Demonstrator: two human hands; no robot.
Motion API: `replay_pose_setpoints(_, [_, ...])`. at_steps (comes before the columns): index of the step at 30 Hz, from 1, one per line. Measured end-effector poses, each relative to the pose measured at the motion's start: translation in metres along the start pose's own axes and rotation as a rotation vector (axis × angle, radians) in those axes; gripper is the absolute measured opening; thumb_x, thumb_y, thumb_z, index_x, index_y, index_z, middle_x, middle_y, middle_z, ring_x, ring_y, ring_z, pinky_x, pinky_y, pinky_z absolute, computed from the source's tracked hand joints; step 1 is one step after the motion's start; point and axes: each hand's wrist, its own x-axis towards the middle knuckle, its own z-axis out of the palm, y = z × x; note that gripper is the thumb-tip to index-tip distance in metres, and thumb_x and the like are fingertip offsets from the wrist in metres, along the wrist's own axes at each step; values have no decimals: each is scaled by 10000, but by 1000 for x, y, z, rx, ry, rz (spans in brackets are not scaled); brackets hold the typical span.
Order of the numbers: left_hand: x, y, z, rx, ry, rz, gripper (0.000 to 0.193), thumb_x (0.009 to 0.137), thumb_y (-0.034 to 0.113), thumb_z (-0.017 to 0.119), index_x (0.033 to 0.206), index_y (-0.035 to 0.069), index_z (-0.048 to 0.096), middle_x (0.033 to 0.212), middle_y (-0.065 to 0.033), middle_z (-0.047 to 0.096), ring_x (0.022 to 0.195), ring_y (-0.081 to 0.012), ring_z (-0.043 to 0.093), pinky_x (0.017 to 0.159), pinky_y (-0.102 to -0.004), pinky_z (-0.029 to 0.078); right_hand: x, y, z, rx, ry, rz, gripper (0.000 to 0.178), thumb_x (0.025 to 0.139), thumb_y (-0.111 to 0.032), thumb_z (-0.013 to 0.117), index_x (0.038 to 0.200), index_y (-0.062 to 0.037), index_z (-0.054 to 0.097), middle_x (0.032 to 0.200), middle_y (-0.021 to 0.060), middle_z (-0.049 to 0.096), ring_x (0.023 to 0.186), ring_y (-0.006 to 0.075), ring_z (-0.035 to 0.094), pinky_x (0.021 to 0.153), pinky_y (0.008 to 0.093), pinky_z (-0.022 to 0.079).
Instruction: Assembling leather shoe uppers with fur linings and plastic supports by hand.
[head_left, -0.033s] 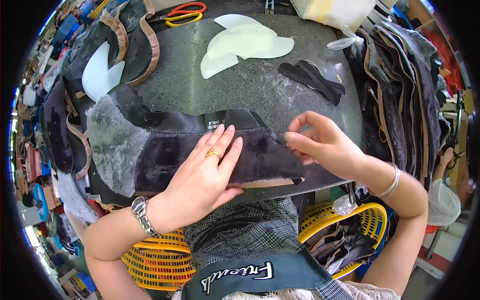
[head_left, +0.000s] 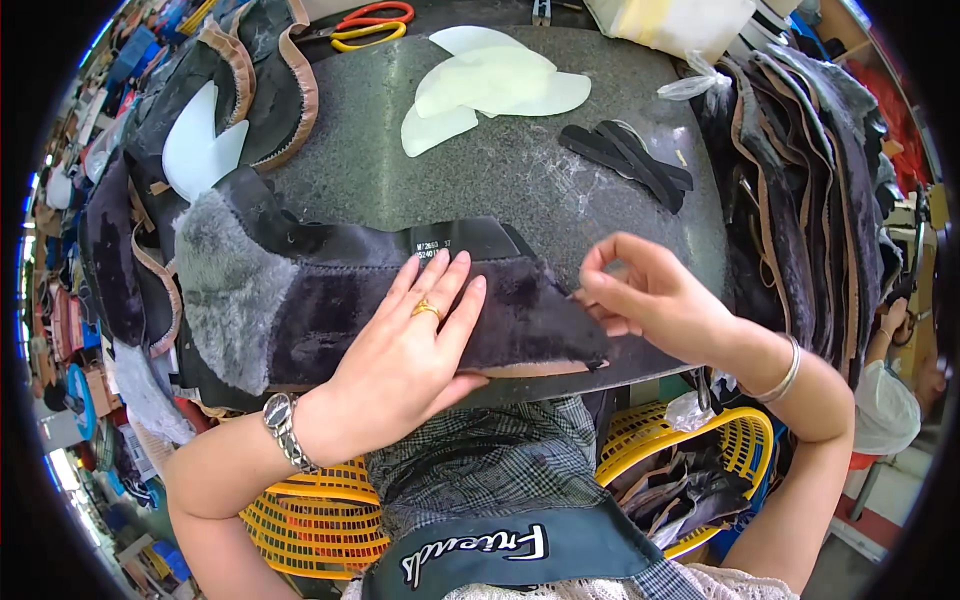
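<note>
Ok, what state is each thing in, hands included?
Dark piece: laid out
Left hand: open, palm-down on dark piece
Right hand: fingers curled at dark piece's right end, grip unclear
White pieces: overlapping
Black strips: crossed
Scissors: blade opening unclear
Right basket: holding dark material

Beneath the hands (head_left: 410,335) stands a dark grey, speckled counter (head_left: 345,170), a pale streak of glare (head_left: 385,130) beyond them. Well to their left, mixed clutter (head_left: 72,300) crowds the room, with bright light (head_left: 60,485) at its edge. Far right and nearer the body shows greyish floor (head_left: 836,558).
</note>
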Motion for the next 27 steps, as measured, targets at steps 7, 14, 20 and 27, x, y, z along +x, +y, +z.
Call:
replay_pose_setpoints(7, [29, -32, -21, -607, 139, -464, 279, 970, 163, 562, 754, -1, 500, 547, -170, 518, 418, -279, 472, 432, -379, 345, -7, -4, -7, -269, -165, -227, 487, 852, -31, 695, 1250, 30, 422, 1129, 149, 619, 998, 185, 625, 861, 291, 507])
replay_pose_setpoints(14, [23, -11, -14, -162, 89, -53, 249, 889, 63, 609, 1048, -52, 456, 866, -215, 631, 762, -369, 656, 623, -435, 529, 42, -35, 19, -1224, -298, -1168, 672, 561, -32, 808, 1140, 68, 483, 946, 201, 655, 878, 386, 645, 900, 417, 495])
replay_pose_setpoints(20, [4, -13, -17, 29, -129, 32, 635, 662, -60, 579, 1289, -96, 489, 1308, -246, 550, 1257, -359, 519, 1098, -433, 388, 26, -24, 16, -1748, -474, -1285, 324, 696, -185, 613, 887, 69, 681, 921, 160, 704, 889, 309, 697, 859, 382, 548])
replay_pose_setpoints(27, [-30, -21, -25, 210, -148, -27, 626, 688, -21, 570, 1310, -55, 506, 1352, -227, 529, 1270, -344, 512, 1109, -448, 372, -25, 4, 8, -1871, -139, -1083, 494, 706, -170, 576, 1107, 110, 645, 1162, 264, 639, 1171, 347, 597, 1114, 437, 394])
